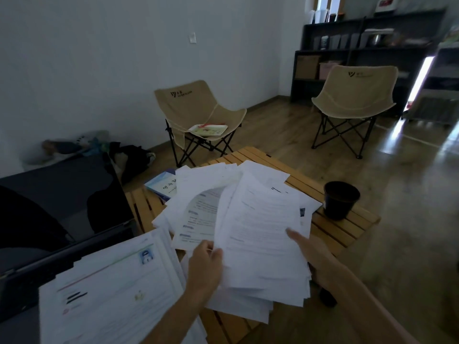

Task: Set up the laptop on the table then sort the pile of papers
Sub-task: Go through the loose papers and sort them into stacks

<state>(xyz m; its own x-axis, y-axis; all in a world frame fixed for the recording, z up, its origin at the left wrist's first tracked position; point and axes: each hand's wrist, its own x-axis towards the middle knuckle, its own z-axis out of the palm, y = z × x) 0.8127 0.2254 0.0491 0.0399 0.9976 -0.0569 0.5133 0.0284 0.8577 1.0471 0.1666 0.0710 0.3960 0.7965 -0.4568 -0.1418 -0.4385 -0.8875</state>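
**White sheets crowd a slatted wooden table as both hands work the stack**

White paper dominates my remote view: the pile of papers [223, 194] lies fanned over the slatted wooden table [347, 227]. All positions here are given from that table. Above its near edge I see the left hand [206, 266] with thumb and fingers curled round the left edge of a held stack [263, 244], gripping it. The right hand [313, 256] holds the stack's right side, thumb lying on the top sheet, fingers hidden underneath. At the table's left end stands the laptop [62, 207], lid raised and screen dark. A second batch of printed sheets [111, 289] lies at the near-left corner, overlapping the laptop's front. A blue booklet [162, 186] pokes out from under the pile toward the far-left side. On the table's right end sits a dark cup [341, 199], just beside the papers. Beyond the table stand two beige folding chairs [198, 115], the left one carrying a tray [208, 129].
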